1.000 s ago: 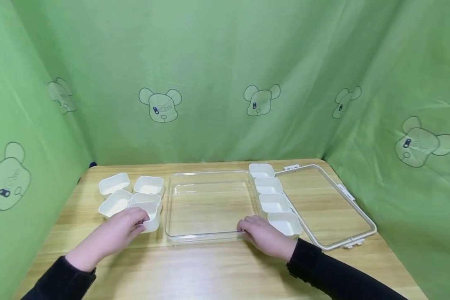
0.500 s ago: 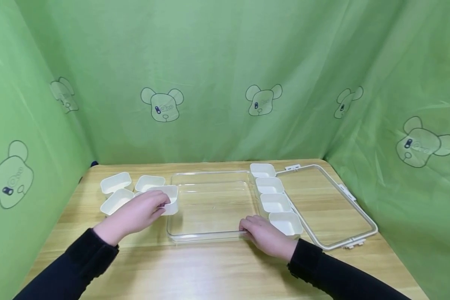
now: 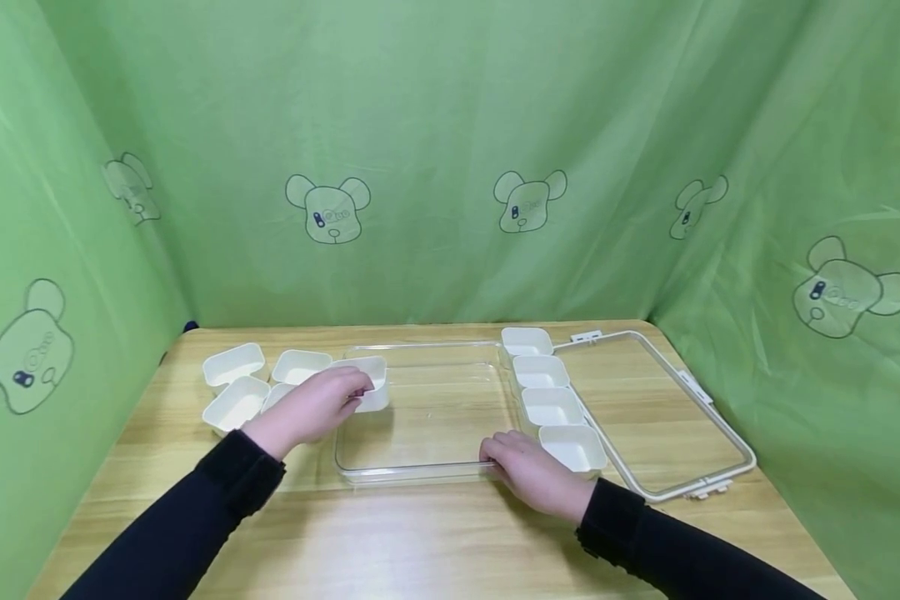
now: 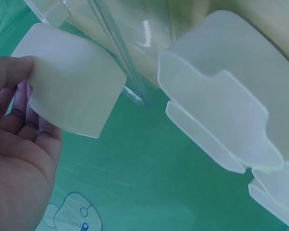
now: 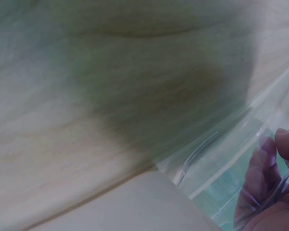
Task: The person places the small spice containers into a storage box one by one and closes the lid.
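Note:
My left hand (image 3: 318,404) pinches the near wall of a small white box (image 3: 376,395), thumb outside and fingers inside. In the head view this box overlaps the upper left corner of a shallow clear plastic tray (image 3: 420,475). The left wrist view shows the held box (image 4: 77,79) from its outer side, apart from the other boxes. My right hand (image 3: 534,475) grips the tray's front right corner. In the right wrist view the thumb and fingers of that hand (image 5: 272,192) lie on either side of the clear rim.
Several white boxes (image 3: 236,403) are grouped left of the tray, partly behind my left arm. More white boxes (image 3: 551,407) stand in a row along its right side. Beyond them lies a white-edged rectangular frame (image 3: 697,483) with clips. Green curtains (image 3: 427,267) surround the wooden table (image 3: 390,542).
My left hand has carried the white box up and to the right, from the left group to over the tray's left part. The right hand has kept its grip on the corner.

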Action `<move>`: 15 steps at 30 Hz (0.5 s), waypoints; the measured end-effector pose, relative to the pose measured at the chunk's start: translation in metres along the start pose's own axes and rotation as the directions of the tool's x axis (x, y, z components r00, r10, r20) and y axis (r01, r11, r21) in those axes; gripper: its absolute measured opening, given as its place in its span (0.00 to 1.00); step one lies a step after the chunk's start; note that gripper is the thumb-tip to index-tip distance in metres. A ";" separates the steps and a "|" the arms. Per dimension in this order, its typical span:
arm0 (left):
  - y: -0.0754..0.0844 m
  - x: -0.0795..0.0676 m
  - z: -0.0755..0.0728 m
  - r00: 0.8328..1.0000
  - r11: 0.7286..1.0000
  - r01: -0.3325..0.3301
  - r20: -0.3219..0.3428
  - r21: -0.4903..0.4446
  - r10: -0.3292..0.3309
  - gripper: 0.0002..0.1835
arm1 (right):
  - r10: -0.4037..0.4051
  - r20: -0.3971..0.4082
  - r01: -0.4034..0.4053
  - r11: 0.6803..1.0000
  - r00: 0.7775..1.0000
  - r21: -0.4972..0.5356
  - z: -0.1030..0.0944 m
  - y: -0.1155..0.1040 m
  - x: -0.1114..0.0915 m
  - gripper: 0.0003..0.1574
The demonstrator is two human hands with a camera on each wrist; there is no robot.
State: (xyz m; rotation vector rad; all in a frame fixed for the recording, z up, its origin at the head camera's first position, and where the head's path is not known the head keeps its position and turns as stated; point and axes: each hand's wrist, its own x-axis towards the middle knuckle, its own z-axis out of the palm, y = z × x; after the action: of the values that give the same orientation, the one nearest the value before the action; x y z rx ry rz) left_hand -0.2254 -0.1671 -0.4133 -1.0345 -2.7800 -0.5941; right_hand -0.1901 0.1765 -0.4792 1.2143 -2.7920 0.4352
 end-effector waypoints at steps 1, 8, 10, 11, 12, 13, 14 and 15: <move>0.000 0.002 0.002 1.000 1.000 -0.001 -0.005 -0.005 0.001 0.06 | 0.001 0.001 -0.001 1.000 1.000 0.000 0.000 0.000 0.000 0.05; -0.004 0.013 0.015 0.999 1.000 -0.010 -0.045 0.005 0.010 0.06 | -0.003 -0.002 0.003 1.000 1.000 -0.002 0.000 0.000 0.000 0.05; -0.005 0.016 0.019 0.999 1.000 -0.015 -0.048 0.010 0.015 0.06 | -0.005 -0.008 0.005 1.000 1.000 -0.005 0.000 0.000 0.000 0.05; -0.005 0.017 0.020 0.999 1.000 -0.012 -0.048 0.010 0.012 0.06 | -0.003 -0.009 0.003 1.000 1.000 -0.009 0.000 0.000 0.000 0.05; -0.006 0.019 0.022 0.999 1.000 -0.009 -0.045 0.011 0.009 0.07 | -0.001 -0.010 0.001 1.000 1.000 -0.012 0.001 0.000 0.000 0.05; -0.006 0.020 0.024 0.999 1.000 -0.005 -0.039 0.013 0.006 0.07 | 0.000 -0.010 -0.001 1.000 1.000 -0.014 0.001 0.000 0.000 0.06; -0.007 0.022 0.026 0.999 1.000 -0.002 -0.032 0.017 0.003 0.08 | 0.003 -0.010 -0.003 1.000 1.000 -0.016 0.001 0.000 0.000 0.06; -0.008 0.023 0.028 1.000 1.000 0.003 -0.024 0.022 -0.003 0.08 | 0.005 -0.011 -0.006 1.000 1.000 -0.017 0.002 0.000 0.000 0.06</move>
State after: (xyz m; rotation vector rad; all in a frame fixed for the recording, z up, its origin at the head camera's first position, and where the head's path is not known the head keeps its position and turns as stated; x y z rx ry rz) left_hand -0.2473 -0.1471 -0.4360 -1.0125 -2.7614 -0.5717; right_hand -0.1899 0.1764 -0.4807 1.1976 -2.7850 0.4161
